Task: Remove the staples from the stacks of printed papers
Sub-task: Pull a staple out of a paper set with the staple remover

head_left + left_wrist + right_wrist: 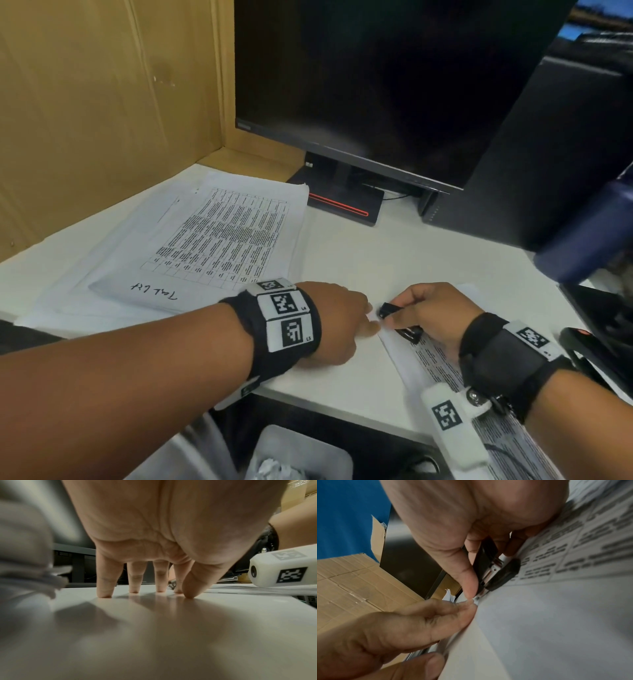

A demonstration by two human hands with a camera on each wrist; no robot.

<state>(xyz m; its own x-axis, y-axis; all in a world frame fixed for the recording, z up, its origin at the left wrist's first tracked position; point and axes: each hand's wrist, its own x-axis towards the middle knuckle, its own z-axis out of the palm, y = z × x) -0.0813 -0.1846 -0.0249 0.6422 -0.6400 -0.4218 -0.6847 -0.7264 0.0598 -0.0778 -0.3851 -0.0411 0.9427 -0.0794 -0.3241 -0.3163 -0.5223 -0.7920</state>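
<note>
My right hand [428, 315] grips a black staple remover [390, 310] on the top left corner of a printed paper stack [435, 363] lying near the desk's front edge. In the right wrist view the staple remover [498, 573] has its metal tip at the corner of the paper stack [573, 608], pinched between thumb and fingers of the right hand [471, 534]. My left hand [370, 325] lies just left of that corner. Its fingertips [104, 595] are straight and press down on the desk; the left hand [428, 622] touches the paper's edge.
A second, thicker pile of printed papers [222, 240] lies at the left of the white desk [376, 253]. Behind stand a dark monitor [376, 85] on its base [342, 205] and a cardboard wall [102, 102]. A bin with crumpled paper [291, 459] sits below the desk edge.
</note>
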